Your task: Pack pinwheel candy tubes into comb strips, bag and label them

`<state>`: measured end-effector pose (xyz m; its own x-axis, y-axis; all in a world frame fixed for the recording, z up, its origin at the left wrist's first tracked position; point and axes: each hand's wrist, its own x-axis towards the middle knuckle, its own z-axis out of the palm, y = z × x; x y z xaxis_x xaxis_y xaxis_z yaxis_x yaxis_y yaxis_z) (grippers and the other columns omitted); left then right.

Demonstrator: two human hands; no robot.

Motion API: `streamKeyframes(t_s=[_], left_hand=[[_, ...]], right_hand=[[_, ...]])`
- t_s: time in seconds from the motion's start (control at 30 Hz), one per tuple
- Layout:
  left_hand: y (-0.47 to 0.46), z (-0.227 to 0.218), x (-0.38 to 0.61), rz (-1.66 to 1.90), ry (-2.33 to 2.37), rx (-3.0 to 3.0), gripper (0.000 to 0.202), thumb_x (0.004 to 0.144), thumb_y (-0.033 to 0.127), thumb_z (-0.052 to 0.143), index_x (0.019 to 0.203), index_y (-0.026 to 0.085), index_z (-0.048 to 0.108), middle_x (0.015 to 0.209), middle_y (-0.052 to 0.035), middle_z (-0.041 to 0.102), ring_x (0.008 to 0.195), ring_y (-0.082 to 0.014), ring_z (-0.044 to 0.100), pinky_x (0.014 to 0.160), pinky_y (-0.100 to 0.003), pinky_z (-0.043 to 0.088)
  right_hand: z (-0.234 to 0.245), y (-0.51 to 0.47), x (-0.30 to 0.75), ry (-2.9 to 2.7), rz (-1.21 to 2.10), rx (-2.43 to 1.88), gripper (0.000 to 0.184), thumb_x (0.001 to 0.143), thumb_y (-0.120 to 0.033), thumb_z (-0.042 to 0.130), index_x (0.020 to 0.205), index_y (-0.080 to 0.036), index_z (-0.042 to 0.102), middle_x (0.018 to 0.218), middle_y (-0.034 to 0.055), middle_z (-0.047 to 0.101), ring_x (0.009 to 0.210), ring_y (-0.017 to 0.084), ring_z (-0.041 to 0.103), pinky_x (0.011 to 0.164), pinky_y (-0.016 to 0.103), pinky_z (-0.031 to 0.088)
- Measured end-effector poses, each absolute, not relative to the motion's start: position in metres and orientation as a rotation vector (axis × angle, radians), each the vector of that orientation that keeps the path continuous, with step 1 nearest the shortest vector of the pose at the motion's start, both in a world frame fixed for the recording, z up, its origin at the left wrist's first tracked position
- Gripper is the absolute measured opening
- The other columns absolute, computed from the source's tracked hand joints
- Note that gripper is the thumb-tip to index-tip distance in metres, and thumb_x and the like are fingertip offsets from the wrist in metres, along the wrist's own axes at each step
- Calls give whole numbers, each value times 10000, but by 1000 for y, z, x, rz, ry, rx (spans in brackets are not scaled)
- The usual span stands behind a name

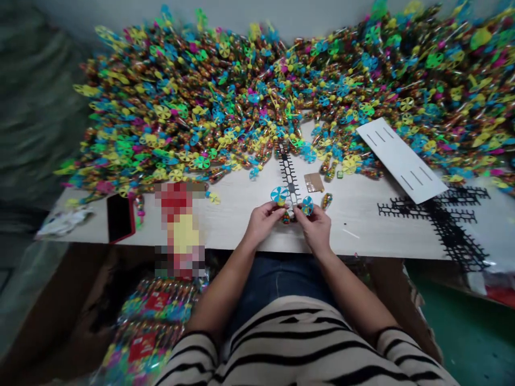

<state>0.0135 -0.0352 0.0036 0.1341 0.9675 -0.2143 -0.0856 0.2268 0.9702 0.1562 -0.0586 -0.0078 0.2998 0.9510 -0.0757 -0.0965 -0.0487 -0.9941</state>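
Head view: the left hand [263, 223] pinches a blue pinwheel [279, 195] and the right hand [316, 229] a second pinwheel [307, 205], nearly together over a black plastic strip [288, 171] on the worktop [354, 228] — a slackened grip could drop either one, or a knock could shove the strip into the heaped pinwheel toys [193, 107].

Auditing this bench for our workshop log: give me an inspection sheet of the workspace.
surface: pale wooden tabletop, heaped along its far side.
job's things: blue pinwheel and second blue pinwheel.
clutter: candy-filled pinwheel toys, black plastic runners, white card, phone.
hands: left hand and right hand each hold one pinwheel.
cables: nothing seen.
surroundings: bagged toys below the table's near edge.
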Motion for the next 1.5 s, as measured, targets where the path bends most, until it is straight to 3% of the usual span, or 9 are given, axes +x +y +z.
streamKeyframes(t_s=[0.2,0.47,0.7,1.3,1.5], left_hand=[[-59,-15,-7,1181,1390,1268,287,709,348,757,928,164,730,863,-35,745,713,-152,678,684,-261,564],[-68,-27,-20,1290,1443,1776,187,800,357,699,851,178,717,800,-40,736,699,-146,673,637,-247,546],[-77,-28,-16,1369,1465,1968,128,855,280,644,905,172,689,802,-44,729,705,-136,661,647,-246,538],[-96,-22,-6,1068,1312,2309,165,928,266,526,930,171,661,811,-44,731,732,-154,679,706,-274,548],[-95,-19,-7,1069,1439,2183,163,917,291,551,991,182,647,852,-39,725,740,-147,657,708,-265,532]], right_hand=[[-18,-67,135,-905,1218,-1295,394,695,-506,768,869,-163,684,725,5,645,565,125,531,536,252,473],[-17,-70,128,-941,1274,-1299,350,684,-467,783,837,-165,693,721,5,657,539,119,542,494,234,463],[-21,-69,122,-823,1245,-1337,436,619,-529,801,813,-156,683,714,13,656,618,145,581,571,257,510],[-24,-102,138,-971,1294,-1377,363,763,-502,693,868,-155,694,639,8,640,529,143,548,501,256,474],[-22,-100,146,-1067,1376,-1276,426,748,-520,709,1001,-177,708,883,43,699,689,170,608,651,302,535]])
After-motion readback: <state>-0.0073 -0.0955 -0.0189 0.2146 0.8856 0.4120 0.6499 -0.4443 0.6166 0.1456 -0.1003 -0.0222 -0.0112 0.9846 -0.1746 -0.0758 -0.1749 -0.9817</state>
